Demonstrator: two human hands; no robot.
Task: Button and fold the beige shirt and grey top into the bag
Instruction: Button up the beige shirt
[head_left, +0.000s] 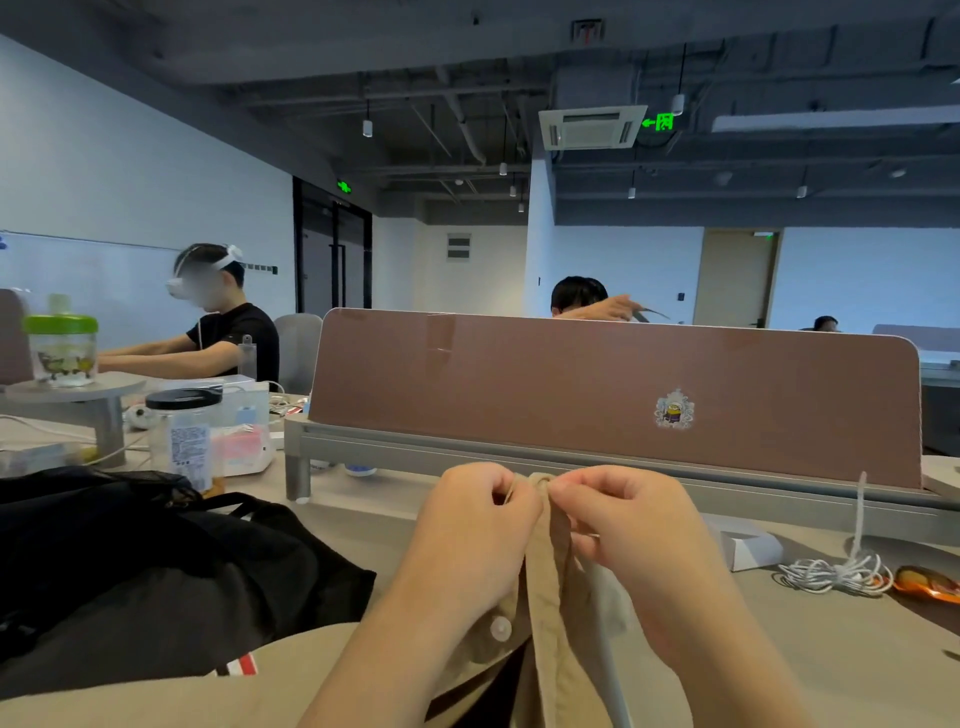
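Your left hand (478, 525) and right hand (634, 530) are both pinching the beige shirt (550, 623) at its placket top, fingers curling, knuckles up, over the near edge of the worktop (831, 649). Cloth is hanging soft, light, probably slipping easily; gripping at the placket edges is looking right. Toward the left edge the bag (156, 561) is lying.

The person shows only as two arms. The left grip (467, 525) is a bare hand with rounded knuckles, on a bare wrist and a smooth left forearm (395, 639) that is uncovered as far as the lower edge. The right grip (634, 525) is likewise a bare hand, and the right forearm (717, 639) is uncovered to the same edge. A thin pale line crosses one right finger; ring or cloth cannot be told.
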